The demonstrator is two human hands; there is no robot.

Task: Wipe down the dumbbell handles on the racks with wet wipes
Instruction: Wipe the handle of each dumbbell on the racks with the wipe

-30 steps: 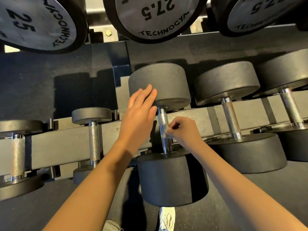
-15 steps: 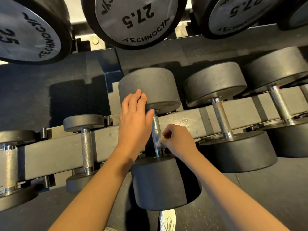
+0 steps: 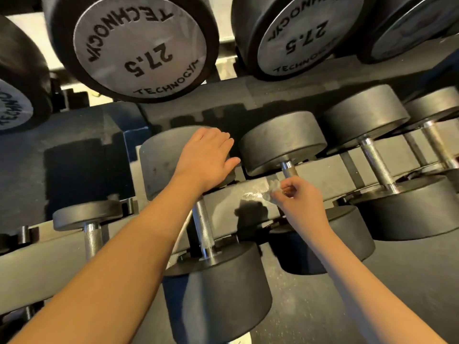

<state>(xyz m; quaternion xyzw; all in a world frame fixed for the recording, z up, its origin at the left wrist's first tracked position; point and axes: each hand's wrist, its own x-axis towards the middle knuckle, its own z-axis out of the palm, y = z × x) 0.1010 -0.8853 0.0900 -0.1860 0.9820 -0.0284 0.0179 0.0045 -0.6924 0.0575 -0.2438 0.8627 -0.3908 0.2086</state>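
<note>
One small, crumpled white wipe [image 3: 274, 188].

Warm, fairly dim light falls from above the rail [image 3: 218, 202]. The right hand [image 3: 300, 202] throws a hard, dark shadow onto the rail just below it. The steel handle [image 3: 203, 227] crossing the rail glints. Lines bow outward toward the edges, and the printed weights [image 3: 139, 45] above the rail look soft.
</note>
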